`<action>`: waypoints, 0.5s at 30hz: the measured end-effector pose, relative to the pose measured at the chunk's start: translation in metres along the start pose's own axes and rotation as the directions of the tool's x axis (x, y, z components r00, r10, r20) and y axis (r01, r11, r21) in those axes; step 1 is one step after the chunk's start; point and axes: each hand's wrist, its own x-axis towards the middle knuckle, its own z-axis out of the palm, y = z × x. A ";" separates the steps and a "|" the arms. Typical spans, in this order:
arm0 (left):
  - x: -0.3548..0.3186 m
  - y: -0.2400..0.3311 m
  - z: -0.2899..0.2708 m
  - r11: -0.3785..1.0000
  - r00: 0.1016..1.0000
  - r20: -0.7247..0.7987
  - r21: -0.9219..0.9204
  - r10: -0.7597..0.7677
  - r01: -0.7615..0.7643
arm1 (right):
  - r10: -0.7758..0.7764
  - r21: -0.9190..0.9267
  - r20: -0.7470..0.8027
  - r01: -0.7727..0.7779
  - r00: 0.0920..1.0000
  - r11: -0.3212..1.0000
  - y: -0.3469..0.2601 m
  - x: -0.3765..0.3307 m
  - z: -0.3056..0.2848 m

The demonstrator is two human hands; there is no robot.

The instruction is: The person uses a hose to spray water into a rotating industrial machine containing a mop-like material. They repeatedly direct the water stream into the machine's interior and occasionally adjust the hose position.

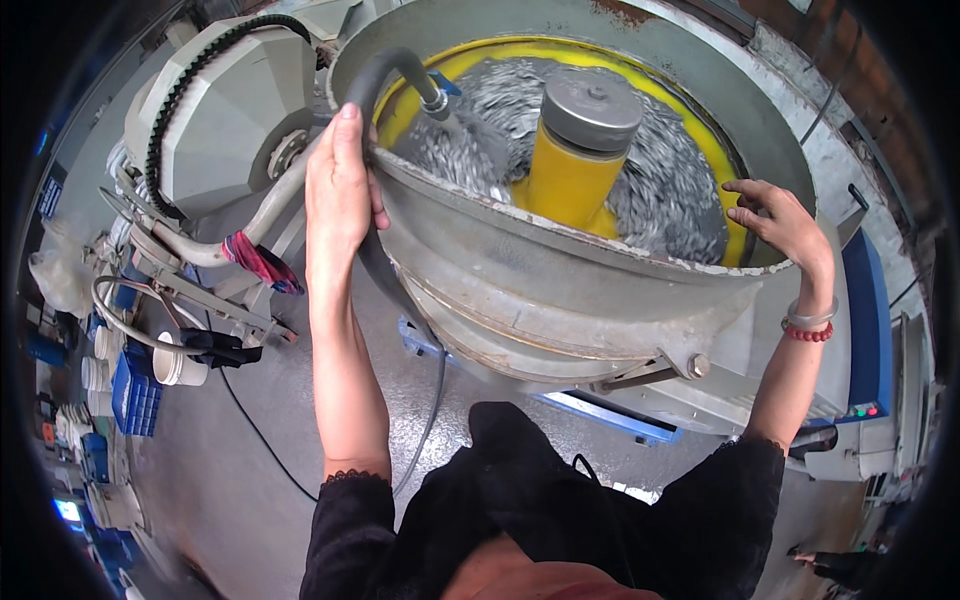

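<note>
A large round grey tub [560, 290] stands before me, its inside lined in yellow. Many small silvery pieces [670, 170] churn in it, blurred, around a yellow column [572, 180] with a grey metal cap [590, 108]. At the tub's left rim my left hand [338, 190] is closed around a thick dark grey hose [372, 85]. Its metal end with a blue valve lever [445, 84] hangs inside, pouring water onto the pieces. Over the right rim my right hand [780, 222] hovers with fingers bent and apart, holding nothing; a bracelet circles that wrist.
Left of the tub stands a faceted grey drum [235, 125] with a black toothed belt. A bent pipe wrapped in red cloth [260, 262] runs below it. White buckets [180, 360] and a blue crate [135, 392] sit at far left. Thin cables cross the floor [260, 400].
</note>
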 end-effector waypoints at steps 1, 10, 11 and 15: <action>0.000 0.003 0.000 1.000 1.000 -0.004 0.005 0.001 -0.001 | -0.003 -0.002 -0.004 0.003 1.000 1.000 -0.001 -0.001 -0.001; 0.002 0.001 -0.001 0.997 0.998 -0.044 0.050 -0.053 0.055 | -0.136 0.053 -0.162 0.147 0.977 0.988 0.005 -0.006 -0.001; 0.001 0.005 0.002 0.996 0.996 -0.059 0.038 -0.072 0.074 | -0.113 0.085 -0.157 0.128 0.981 0.988 0.003 -0.003 -0.003; 0.000 0.002 0.000 0.996 0.996 -0.073 0.060 -0.057 0.062 | -0.114 0.134 -0.235 0.149 0.965 0.980 0.001 -0.003 0.006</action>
